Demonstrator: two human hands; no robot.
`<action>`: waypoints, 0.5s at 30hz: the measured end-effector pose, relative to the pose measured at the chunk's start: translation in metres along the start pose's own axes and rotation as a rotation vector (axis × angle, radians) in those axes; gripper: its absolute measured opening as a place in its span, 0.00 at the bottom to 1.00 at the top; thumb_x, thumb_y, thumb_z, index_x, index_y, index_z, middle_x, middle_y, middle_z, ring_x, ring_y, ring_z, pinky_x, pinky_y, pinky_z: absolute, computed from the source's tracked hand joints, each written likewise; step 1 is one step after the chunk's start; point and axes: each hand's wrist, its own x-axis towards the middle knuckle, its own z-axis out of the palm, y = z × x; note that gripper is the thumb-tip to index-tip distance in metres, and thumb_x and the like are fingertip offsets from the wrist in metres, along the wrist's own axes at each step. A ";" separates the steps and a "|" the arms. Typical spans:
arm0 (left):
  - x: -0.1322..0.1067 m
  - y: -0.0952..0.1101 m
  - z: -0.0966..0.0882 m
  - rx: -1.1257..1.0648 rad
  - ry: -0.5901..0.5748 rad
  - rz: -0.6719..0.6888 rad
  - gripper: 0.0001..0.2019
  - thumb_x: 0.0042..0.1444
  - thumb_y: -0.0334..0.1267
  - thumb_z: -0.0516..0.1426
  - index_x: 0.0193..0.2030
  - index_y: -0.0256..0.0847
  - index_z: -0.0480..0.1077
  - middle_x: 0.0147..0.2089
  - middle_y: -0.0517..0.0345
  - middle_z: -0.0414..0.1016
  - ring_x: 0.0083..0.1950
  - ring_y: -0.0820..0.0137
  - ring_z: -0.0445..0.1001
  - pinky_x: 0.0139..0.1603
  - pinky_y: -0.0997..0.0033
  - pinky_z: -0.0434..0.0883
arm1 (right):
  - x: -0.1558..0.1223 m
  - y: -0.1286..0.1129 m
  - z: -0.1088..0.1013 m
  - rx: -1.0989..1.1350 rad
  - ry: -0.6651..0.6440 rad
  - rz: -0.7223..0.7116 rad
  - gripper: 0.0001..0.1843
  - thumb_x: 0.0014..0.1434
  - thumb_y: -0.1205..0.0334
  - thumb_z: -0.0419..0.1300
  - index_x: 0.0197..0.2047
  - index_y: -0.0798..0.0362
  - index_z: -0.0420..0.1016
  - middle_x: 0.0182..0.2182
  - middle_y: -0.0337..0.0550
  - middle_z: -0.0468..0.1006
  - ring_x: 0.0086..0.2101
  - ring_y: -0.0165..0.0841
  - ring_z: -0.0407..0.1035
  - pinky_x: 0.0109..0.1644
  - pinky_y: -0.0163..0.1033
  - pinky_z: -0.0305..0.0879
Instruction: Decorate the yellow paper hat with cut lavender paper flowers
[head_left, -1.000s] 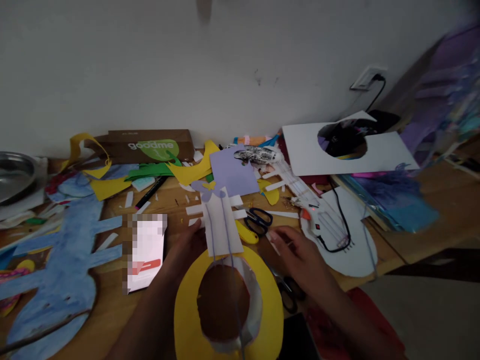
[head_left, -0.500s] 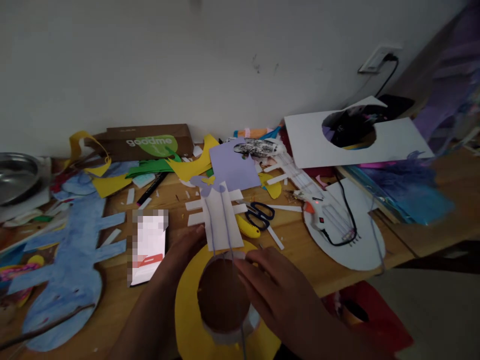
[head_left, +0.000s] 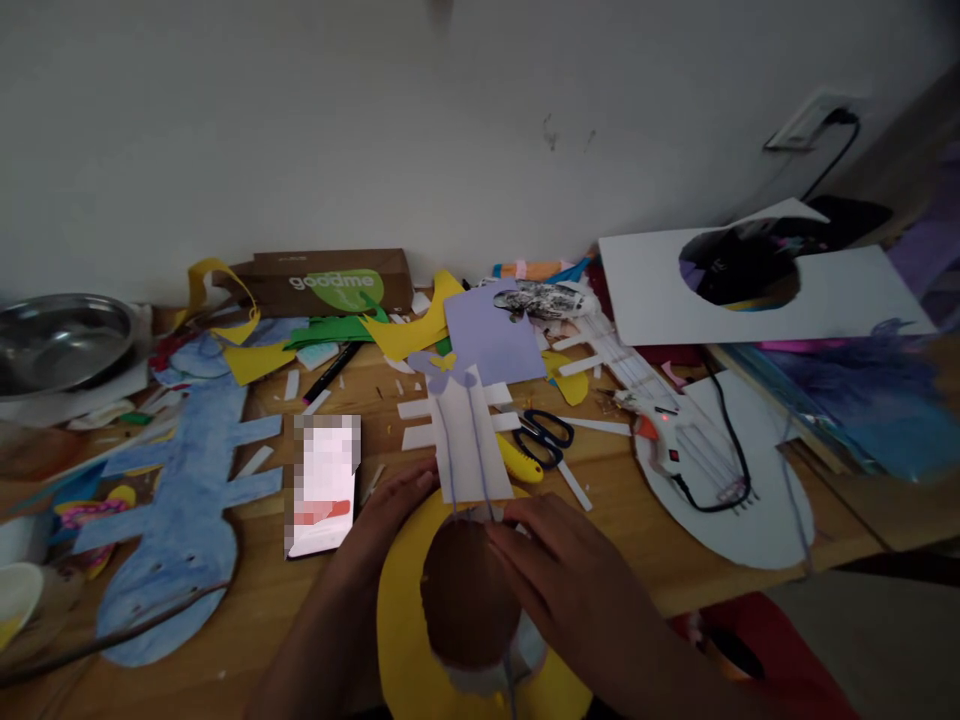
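A yellow paper guitar body (head_left: 405, 620) with a brown round centre (head_left: 465, 600) lies at the table's front edge, a white paper neck (head_left: 465, 450) with two purple strings running up from it. My left hand (head_left: 386, 510) rests on the guitar's upper left edge, next to the neck's base. My right hand (head_left: 559, 570) lies over the right side of the brown circle, fingertips touching the strings where the neck meets the body.
A phone (head_left: 324, 485) lies left of the neck. Black scissors (head_left: 547, 432) and a yellow cutter (head_left: 517, 460) sit to the right. A glue gun (head_left: 656, 440) rests on a white cutout. Blue paper shape (head_left: 180, 500), metal bowl (head_left: 64, 340), brown box (head_left: 326, 282) and paper scraps crowd the table.
My right hand moved from the table right of the guitar onto its brown centre and the strings. The view shifted slightly left; my left hand stayed by the neck.
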 end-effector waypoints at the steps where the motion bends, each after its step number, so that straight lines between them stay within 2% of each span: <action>1: -0.002 0.001 -0.001 0.017 0.034 -0.010 0.24 0.53 0.45 0.66 0.55 0.38 0.76 0.48 0.45 0.83 0.52 0.52 0.80 0.53 0.57 0.74 | -0.001 0.000 -0.001 -0.008 0.003 -0.005 0.15 0.65 0.71 0.55 0.53 0.52 0.73 0.47 0.48 0.76 0.45 0.41 0.71 0.51 0.51 0.73; 4: -0.013 0.002 -0.007 0.094 0.117 -0.013 0.22 0.53 0.45 0.66 0.54 0.41 0.77 0.51 0.47 0.82 0.52 0.53 0.80 0.54 0.57 0.74 | -0.005 0.004 -0.010 0.033 0.046 -0.037 0.13 0.66 0.70 0.55 0.51 0.52 0.74 0.43 0.48 0.77 0.42 0.39 0.72 0.45 0.46 0.74; 6: -0.023 0.000 -0.012 0.227 0.165 0.014 0.21 0.54 0.48 0.65 0.54 0.45 0.78 0.57 0.49 0.79 0.58 0.53 0.76 0.57 0.58 0.72 | -0.009 0.015 -0.019 0.121 0.122 -0.029 0.11 0.67 0.68 0.54 0.50 0.51 0.73 0.42 0.46 0.77 0.41 0.37 0.72 0.43 0.41 0.72; 9: -0.039 -0.004 -0.020 0.453 0.184 0.023 0.21 0.55 0.50 0.65 0.55 0.51 0.77 0.62 0.53 0.75 0.63 0.54 0.72 0.61 0.60 0.70 | -0.010 0.043 -0.027 0.119 0.274 0.199 0.09 0.68 0.65 0.54 0.48 0.51 0.73 0.42 0.47 0.77 0.43 0.37 0.71 0.47 0.43 0.70; 10: -0.043 -0.006 -0.022 0.480 0.163 -0.002 0.22 0.55 0.50 0.65 0.56 0.52 0.76 0.61 0.54 0.76 0.62 0.55 0.73 0.60 0.60 0.70 | -0.008 0.053 -0.027 0.067 0.272 0.295 0.09 0.68 0.64 0.54 0.48 0.52 0.74 0.42 0.48 0.77 0.44 0.39 0.71 0.49 0.45 0.69; 12: -0.050 -0.008 -0.025 0.474 0.130 -0.054 0.23 0.55 0.51 0.64 0.57 0.53 0.75 0.58 0.54 0.79 0.56 0.55 0.77 0.55 0.60 0.74 | -0.003 0.070 -0.023 -0.037 0.173 0.423 0.12 0.68 0.63 0.53 0.49 0.53 0.75 0.44 0.50 0.78 0.45 0.43 0.71 0.50 0.49 0.68; 15: -0.055 -0.005 -0.030 0.430 0.190 -0.060 0.22 0.53 0.51 0.65 0.54 0.52 0.77 0.48 0.55 0.83 0.45 0.57 0.81 0.44 0.64 0.77 | 0.011 0.080 -0.012 -0.147 0.026 0.504 0.14 0.69 0.64 0.50 0.48 0.55 0.77 0.43 0.52 0.78 0.44 0.44 0.72 0.49 0.49 0.68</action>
